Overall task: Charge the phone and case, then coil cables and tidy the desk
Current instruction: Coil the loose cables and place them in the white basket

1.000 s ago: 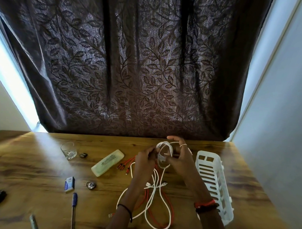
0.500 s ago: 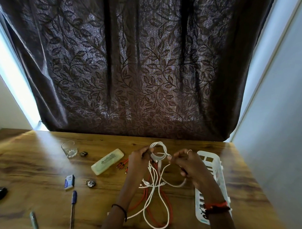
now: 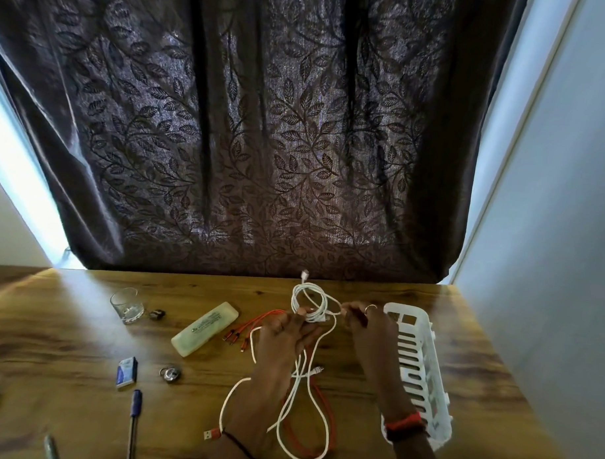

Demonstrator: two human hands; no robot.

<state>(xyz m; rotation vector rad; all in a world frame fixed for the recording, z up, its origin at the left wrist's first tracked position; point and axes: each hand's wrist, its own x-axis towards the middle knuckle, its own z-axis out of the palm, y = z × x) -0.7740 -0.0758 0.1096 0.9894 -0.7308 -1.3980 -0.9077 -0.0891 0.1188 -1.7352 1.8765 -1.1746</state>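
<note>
A white cable (image 3: pixel 309 300) is partly wound into a small coil held up above the wooden desk (image 3: pixel 84 345). My left hand (image 3: pixel 285 335) pinches the coil at its lower edge. My right hand (image 3: pixel 364 322) pinches a strand of the same cable just right of the coil. The rest of the white cable trails in long loops (image 3: pixel 318 432) toward the near edge. An orange multi-plug cable (image 3: pixel 253 329) lies under it, its USB plug (image 3: pixel 212 434) near my left wrist.
A white slotted plastic basket (image 3: pixel 418 367) lies right of my right arm. Left of the cables are a pale green case (image 3: pixel 205 329), a glass (image 3: pixel 127 305), a small blue-white box (image 3: pixel 127 372), a metal ring-like item (image 3: pixel 170 373) and a pen (image 3: pixel 135 419). A curtain hangs behind the desk.
My right hand has pulled the loose strand up tight beside the coil, so the slack loop below it is gone. The coil is a little higher and fuller.
</note>
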